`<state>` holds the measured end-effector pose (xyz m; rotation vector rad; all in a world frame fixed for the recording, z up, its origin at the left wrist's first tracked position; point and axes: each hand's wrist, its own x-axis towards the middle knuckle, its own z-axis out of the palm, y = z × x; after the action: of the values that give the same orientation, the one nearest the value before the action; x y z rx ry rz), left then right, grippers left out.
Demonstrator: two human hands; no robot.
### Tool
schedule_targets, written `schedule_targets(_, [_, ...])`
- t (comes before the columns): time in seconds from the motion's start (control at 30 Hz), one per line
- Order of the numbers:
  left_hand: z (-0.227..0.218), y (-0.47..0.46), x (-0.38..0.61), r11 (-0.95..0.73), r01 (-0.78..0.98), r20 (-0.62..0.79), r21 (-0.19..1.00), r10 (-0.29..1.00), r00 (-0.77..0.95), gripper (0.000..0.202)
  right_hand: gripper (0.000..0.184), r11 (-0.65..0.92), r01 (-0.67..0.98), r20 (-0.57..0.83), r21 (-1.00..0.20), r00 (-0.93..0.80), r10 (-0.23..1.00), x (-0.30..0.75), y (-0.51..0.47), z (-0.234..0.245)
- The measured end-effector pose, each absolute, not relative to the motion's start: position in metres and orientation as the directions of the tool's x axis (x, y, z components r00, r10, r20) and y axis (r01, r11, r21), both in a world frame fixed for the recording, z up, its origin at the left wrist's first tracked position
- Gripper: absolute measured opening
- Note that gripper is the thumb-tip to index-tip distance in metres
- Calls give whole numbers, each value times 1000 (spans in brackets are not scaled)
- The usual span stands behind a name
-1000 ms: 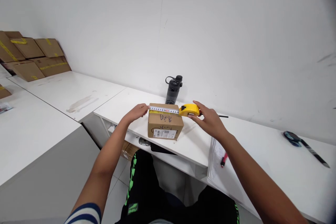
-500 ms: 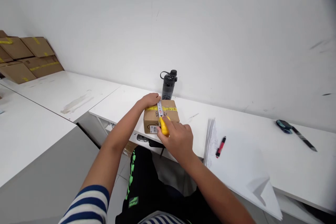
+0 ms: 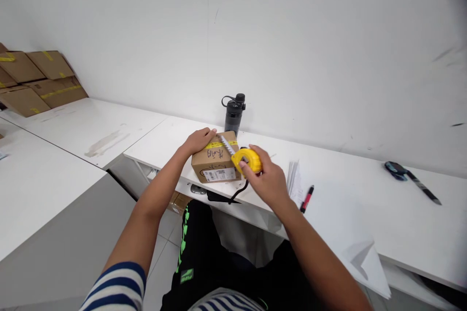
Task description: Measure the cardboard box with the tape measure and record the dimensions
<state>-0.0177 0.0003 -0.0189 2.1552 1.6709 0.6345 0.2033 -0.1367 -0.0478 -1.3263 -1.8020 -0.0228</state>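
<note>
A small cardboard box (image 3: 215, 155) with yellow tape, black handwriting and a white label sits at the front edge of the white desk. My left hand (image 3: 200, 140) grips its far left top edge, fingers closed over it. In my right hand (image 3: 268, 177) is a yellow tape measure (image 3: 248, 160), held at the right side of the box with its wrist strap hanging down. The pulled-out metal blade (image 3: 228, 146) slants above the box top toward my left fingertips. Whether the blade's end touches the box I cannot tell.
Behind the box a dark water bottle (image 3: 234, 114) stands by the wall. To the right lie paper sheets (image 3: 339, 223), a red pen (image 3: 307, 198) and a dark strapped object (image 3: 396, 170). Several cartons (image 3: 54, 90) are stacked far left. A computer mouse (image 3: 198, 189) rests on the shelf below.
My right hand and the tape measure have moved right and turned, so the blade now slants across the box. The box has shifted slightly left and turned, with my left hand on it.
</note>
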Motion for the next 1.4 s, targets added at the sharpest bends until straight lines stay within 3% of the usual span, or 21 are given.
schedule_targets(0.1, [-28, -6, -47, -232, 688, 212, 687, 970, 116, 54, 55, 456, 670, 606, -587, -10, 795, 231, -125, -38])
schedule_targets(0.2, [-50, -18, -69, -250, 583, 291, 773, 956, 25, 51, 62, 451, 586, 552, -673, -9, 834, 244, -109, -33])
schedule_targets(0.43, [-106, -45, -59, -114, 646, 324, 755, 921, -216, 35, 77, 444, 103, 404, -890, -273, 873, 212, -59, -28])
schedule_targets(0.5, [-101, -52, -56, -85, 605, 349, 792, 875, -334, 41, 73, 442, 111, 380, -890, -353, 855, 199, -50, -23])
schedule_targets(0.57, [-83, -62, -57, -134, 521, 366, 843, 853, -372, 35, 64, 471, 163, 371, -867, -420, 828, 189, -46, -17])
schedule_targets(0.73, [-24, -80, -53, -268, 364, 277, 892, 960, 28, 46, 57, 646, 253, 452, -721, -534, 714, 177, -47, 1])
schedule_targets(1.03, [7, -81, -34, -192, 282, 99, 940, 945, 312, 50, 61, 713, 302, 519, -632, -518, 680, 200, -65, 7])
schedule_targets(1.2, [7, -66, -44, -201, 287, 155, 937, 972, 176, 41, 59, 664, 367, 480, -652, -478, 735, 233, -67, 5])
schedule_targets(1.3, [-2, -53, -58, -142, 436, 168, 889, 985, -23, 34, 62, 576, 410, 411, -707, -425, 807, 259, -58, -4])
schedule_targets(1.4, [-14, -46, -63, -24, 599, 75, 800, 995, -61, 37, 61, 485, 409, 296, -773, -444, 846, 276, -44, -16])
